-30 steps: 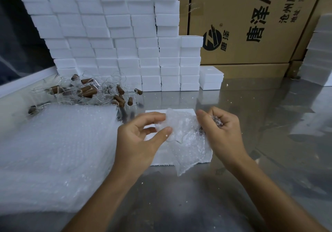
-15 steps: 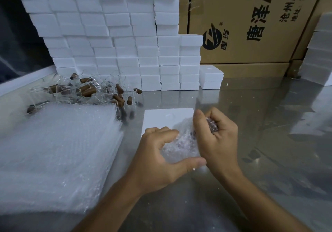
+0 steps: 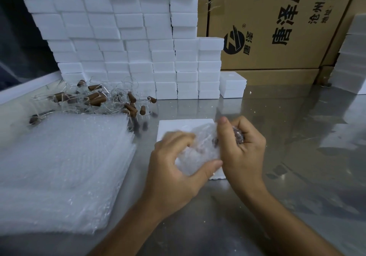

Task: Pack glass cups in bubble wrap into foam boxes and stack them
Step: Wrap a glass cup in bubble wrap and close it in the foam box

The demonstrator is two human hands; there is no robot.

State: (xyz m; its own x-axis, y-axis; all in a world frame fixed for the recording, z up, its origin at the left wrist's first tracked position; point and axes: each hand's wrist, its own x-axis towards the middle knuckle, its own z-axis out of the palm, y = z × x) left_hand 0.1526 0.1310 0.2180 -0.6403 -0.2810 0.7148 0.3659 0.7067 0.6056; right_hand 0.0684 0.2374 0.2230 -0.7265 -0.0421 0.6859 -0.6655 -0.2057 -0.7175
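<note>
Bubble wrap [image 3: 200,152] is bunched between both hands, just above a flat white foam box [image 3: 178,126] that lies on the steel counter [image 3: 297,156]. The left hand [image 3: 174,168] curls round the near side of the bundle, thumb pressed along its lower edge, while the right hand [image 3: 241,148] closes its grip on the far end, where something dark and speckled shows between its fingers. A glass cup is presumably inside the wrap, though the plastic hides it and I cannot make it out.

As a judgement, this cup is mid-wrap: the sheet is gathered round it but not yet tucked, and the bundle has not gone into the foam box beneath. That box shows only a flat white face, so whether it is open or lidded cannot be told.

Much is already done. A tall wall of foam boxes [image 3: 126,43] stands stacked at the back of the counter, with a short pile of two [image 3: 232,85] at its right end, just beside the cardboard cartons [image 3: 277,28]. More white blocks [image 3: 352,57] rise at the far right edge.

Much also remains. A heap of loose glass cups [image 3: 95,99] with brown corks lies on the counter's left, between the wall and a thick stack of bubble wrap sheets [image 3: 59,166]. Each still wants wrapping, boxing and stacking, so the job looks well advanced but far from finished.
</note>
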